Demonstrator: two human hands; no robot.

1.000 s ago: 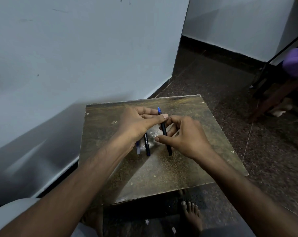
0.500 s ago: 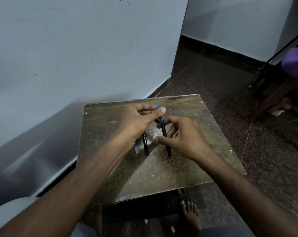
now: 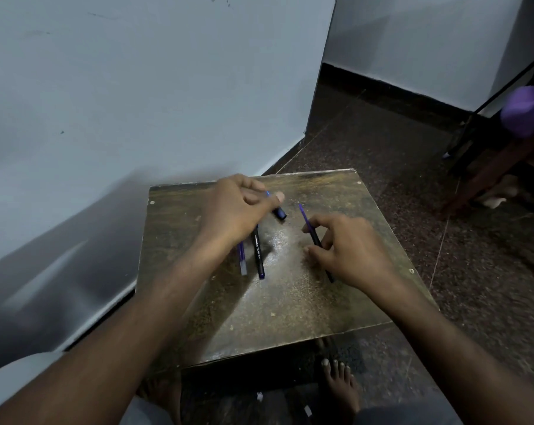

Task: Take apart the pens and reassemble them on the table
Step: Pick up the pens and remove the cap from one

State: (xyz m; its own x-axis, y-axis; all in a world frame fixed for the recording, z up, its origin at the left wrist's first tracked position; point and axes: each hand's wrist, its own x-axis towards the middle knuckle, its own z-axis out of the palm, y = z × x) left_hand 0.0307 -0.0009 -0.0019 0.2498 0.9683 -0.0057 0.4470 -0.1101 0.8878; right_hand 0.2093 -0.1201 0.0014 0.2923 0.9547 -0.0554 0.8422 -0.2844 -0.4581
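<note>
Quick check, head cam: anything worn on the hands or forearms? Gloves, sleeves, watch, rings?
Nothing visible. The left hand and right hand are bare, with no gloves. Both forearms are uncovered up to the frame edge, with no sleeves, watch or bands. No rings on the fingers that show.

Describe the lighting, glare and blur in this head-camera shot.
Head view: the room is dim; a bright patch of glare sits on the worn table between the hands. The left hand casts a shadow over the loose pen; the right hand looks slightly soft. Wide-angle distortion bends the wall edges.
</note>
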